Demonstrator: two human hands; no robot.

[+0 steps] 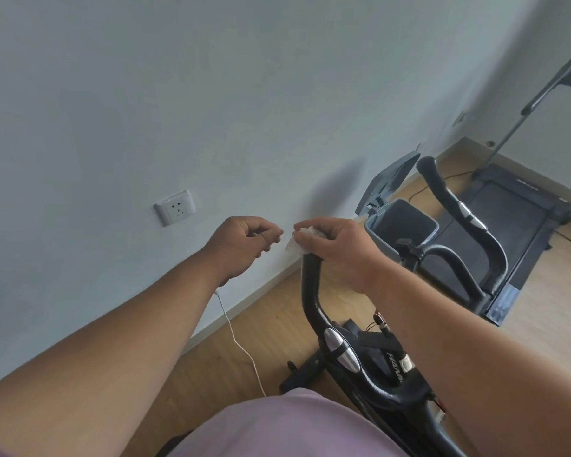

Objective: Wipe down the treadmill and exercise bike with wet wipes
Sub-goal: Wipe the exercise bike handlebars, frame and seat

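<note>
A crumpled wet wipe (298,243) is pinched in the curled fingers of the right hand (338,247) at the top end of the exercise bike's left handlebar (311,291), while the left hand (244,244) hangs just beside it with fingers curled, apparently holding nothing. The wipe is judged light, limp and damp, best bunched around the stiff, fixed bar so it does not slip. Partial white lettering, "HAN…", can be read on the bike frame (397,367); the treadmill (508,209) lies well apart.
</note>
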